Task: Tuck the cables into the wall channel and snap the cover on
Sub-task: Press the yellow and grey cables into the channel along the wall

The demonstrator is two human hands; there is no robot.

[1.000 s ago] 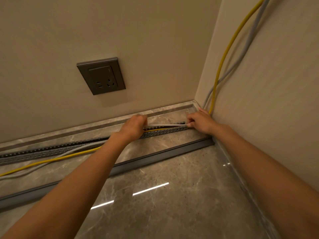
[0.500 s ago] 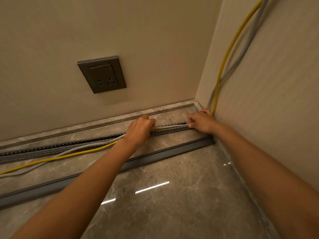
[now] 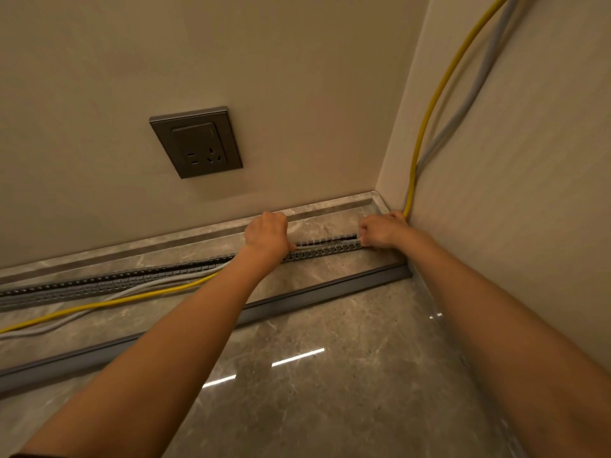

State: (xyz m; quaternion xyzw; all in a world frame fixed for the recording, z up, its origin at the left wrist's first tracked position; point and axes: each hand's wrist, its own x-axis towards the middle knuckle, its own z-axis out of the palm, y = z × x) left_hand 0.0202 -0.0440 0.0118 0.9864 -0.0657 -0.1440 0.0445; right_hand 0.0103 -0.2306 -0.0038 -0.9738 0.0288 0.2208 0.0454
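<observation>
Head view, looking down into a room corner: matte beige walls, glossy grey-brown marble floor (image 3: 330, 375) with pale veins and two bright light streaks.

Slotted grey plastic channel (image 3: 132, 280) runs along the floor just beside the stone skirting (image 3: 198, 238), comb-like fingers on both sides, open top. I see it reach almost to the corner.

Left hand (image 3: 266, 234) sits on the channel mid-run, fingers curled down and closed over the cables; I can't see the fingertips, so exact grip is unclear. Right hand (image 3: 380, 229) is at the channel's corner end, fingers bunched and pinching the cable there. Between the two hands a short grey stretch of cable lies in the slot.

Yellow cable (image 3: 99, 305), round smooth jacket, lies loose on the floor left of my left forearm, outside the channel. Grey cable (image 3: 115, 295) runs alongside it, also out of the slot on that stretch. On the right wall both cables come down in a curve to the corner by the right hand.

Cover (image 3: 314, 294), a long flat-topped grey plastic strip, lies on the floor parallel to the channel, nearer me, apart from it, its right end against the right wall's base. Not fitted.

Dark grey metallic-look socket plate (image 3: 196, 142), rectangular, sits on the back wall above the skirting.
</observation>
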